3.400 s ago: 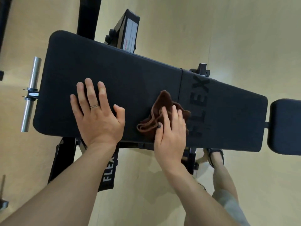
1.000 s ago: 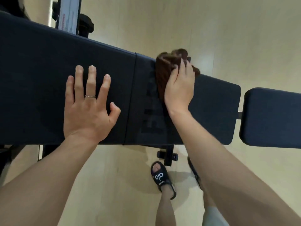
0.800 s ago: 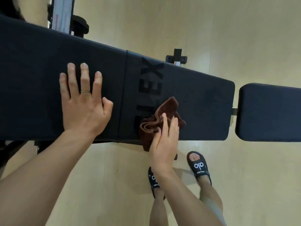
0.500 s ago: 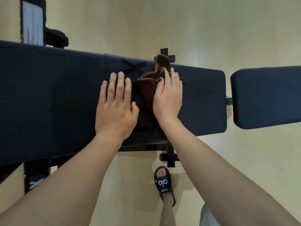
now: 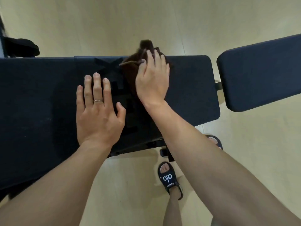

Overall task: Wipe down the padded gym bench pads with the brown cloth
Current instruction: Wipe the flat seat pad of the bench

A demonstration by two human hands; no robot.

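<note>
A long black padded gym bench pad (image 5: 40,98) runs across the view from the left edge to a rounded end on the right. It is the counter both hands work on. Just beyond that end, across a narrow gap bridged by a short dark metal link (image 5: 218,85), sits a second, smaller black padded pad (image 5: 260,74), tilted slightly in the frame.

The left hand (image 5: 99,111) lies flat on the long pad, palm down, fingers straight and a little spread, thumb out to the side. A thin ring (image 5: 98,100) shows on one finger. It holds nothing and simply rests on the upholstery.

The right hand (image 5: 152,79) is further up the pad, near its far edge, palm down over the crumpled brown cloth (image 5: 128,69). The fingers are straight and close together, pressing the cloth against the pad rather than curling round it. The cloth bunches out to the left of the hand, and a tuft of it sticks past the far edge of the pad above the fingertips. Faint dark lettering on the pad shows between the two hands, partly covered by the cloth.

Below the near edge of the pad, parts of the black metal bench frame (image 5: 138,148) are visible. The floor is pale wood (image 5: 211,22). A foot in a black sandal with white lettering (image 5: 169,178) stands on it near the frame, and the other sandal (image 5: 215,141) peeks out behind the right forearm.
</note>
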